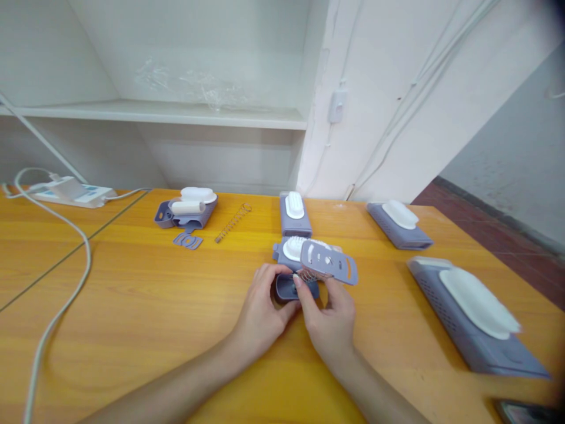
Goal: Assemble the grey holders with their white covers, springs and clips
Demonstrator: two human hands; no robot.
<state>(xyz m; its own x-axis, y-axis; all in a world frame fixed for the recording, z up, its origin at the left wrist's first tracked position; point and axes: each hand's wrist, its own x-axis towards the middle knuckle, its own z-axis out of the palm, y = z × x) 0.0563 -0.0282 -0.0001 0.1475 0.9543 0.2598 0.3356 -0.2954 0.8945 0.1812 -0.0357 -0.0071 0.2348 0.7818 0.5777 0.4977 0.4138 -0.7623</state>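
My left hand [261, 312] is closed around a grey-purple plastic housing [288, 288] with an open cavity, low over the table. My right hand [331, 323] pinches a metal coil spring [311, 275] at the cavity's mouth, thumb at the near end. Joined to or resting against the spring's far side is a flat grey-purple slotted plate [333, 263], tilted above the housing; which of the two I cannot tell. Just behind lies a grey-purple part with a white ribbed oval piece [293, 247], partly hidden by the plate.
Similar grey-purple units with white ovals stand at the back [295, 213], back right [399, 224] and right [477, 315]. At back left are a partly dismantled unit [188, 209], flat cut-out pieces [188, 240] and a loose spring [233, 222]. A white cable [88, 253] crosses the left side.
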